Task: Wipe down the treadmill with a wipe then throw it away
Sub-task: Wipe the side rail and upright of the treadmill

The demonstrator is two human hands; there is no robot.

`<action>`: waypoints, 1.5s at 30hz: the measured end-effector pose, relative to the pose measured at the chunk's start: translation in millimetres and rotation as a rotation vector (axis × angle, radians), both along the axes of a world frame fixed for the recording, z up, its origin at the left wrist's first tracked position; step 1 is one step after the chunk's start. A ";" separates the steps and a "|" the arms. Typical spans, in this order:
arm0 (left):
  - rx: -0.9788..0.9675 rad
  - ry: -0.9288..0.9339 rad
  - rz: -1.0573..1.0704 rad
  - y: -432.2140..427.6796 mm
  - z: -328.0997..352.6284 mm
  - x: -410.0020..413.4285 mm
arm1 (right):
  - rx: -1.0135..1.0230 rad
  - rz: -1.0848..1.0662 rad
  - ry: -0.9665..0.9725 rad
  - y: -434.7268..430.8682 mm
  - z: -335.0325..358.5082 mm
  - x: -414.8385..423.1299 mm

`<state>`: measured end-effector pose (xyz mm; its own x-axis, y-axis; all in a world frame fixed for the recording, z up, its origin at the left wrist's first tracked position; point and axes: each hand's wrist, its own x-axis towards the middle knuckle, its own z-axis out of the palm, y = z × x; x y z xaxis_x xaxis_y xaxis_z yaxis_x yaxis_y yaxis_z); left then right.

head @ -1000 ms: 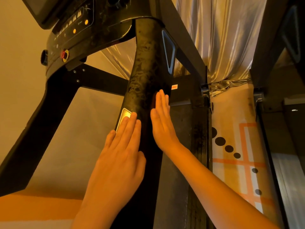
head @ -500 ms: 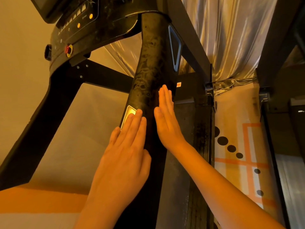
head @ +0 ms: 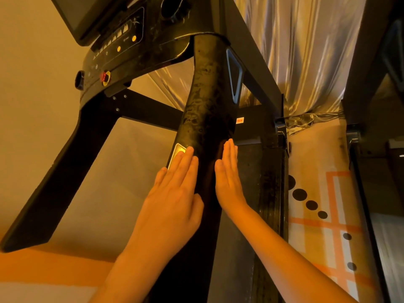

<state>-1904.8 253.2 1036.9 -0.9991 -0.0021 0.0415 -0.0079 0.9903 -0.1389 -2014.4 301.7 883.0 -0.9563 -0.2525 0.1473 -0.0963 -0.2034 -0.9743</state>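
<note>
While flat, grips [head: 172, 204] [head: 228, 182] astride treadmill handrail [head: 205, 101]

Silvery pleated curtain [head: 306, 51] hangs at upper right, its hem bunched on the floor. Below it lies a pale floor mat [head: 314, 162] with orange lines and black dots. Second black machine frame [head: 360, 62] at far right. Plain tan wall [head: 32, 106] left.

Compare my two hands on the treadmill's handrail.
The left hand lies flat, back toward the camera; the right hand stands edge-on. The left hand's fingertips overlap the lit plate on the handrail; the right hand touches bare black surface. Both have straight fingers held together.
</note>
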 end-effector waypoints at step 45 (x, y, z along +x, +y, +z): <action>-0.119 -0.202 -0.227 -19.7 38.1 -249.5 | -0.023 0.091 -0.116 9.2 17.9 -71.9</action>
